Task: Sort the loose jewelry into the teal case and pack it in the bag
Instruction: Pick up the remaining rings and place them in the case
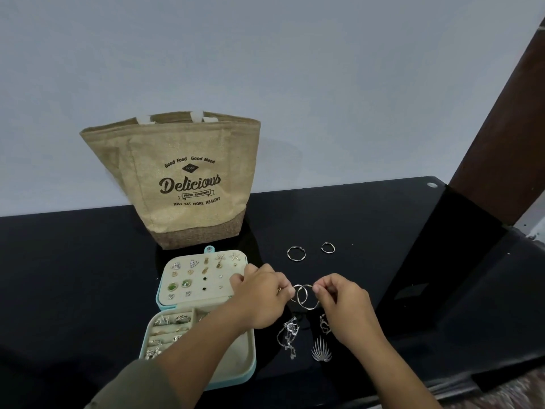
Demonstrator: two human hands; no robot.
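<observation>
On the black table, just in front of the upright burlap "Delicious" bag, the teal jewelry case lies open. Its cream lid panel carries rows of stud earrings: starfish, pineapples, triangles, two green stones and small hearts, with a few holes unfilled. The base's padded slots hold several rings; the left forearm hides the compartment beside them. What the bag holds cannot be seen. Right of the case, the left hand and right hand meet over two overlapping silver hoops, each hand's curled fingertips pinching the hoops from its own side. Two more twisted hoops lie farther back, apart from each other. Near the wrists rest a heart pendant on a chain, another pendant and a fan-shaped piece.
</observation>
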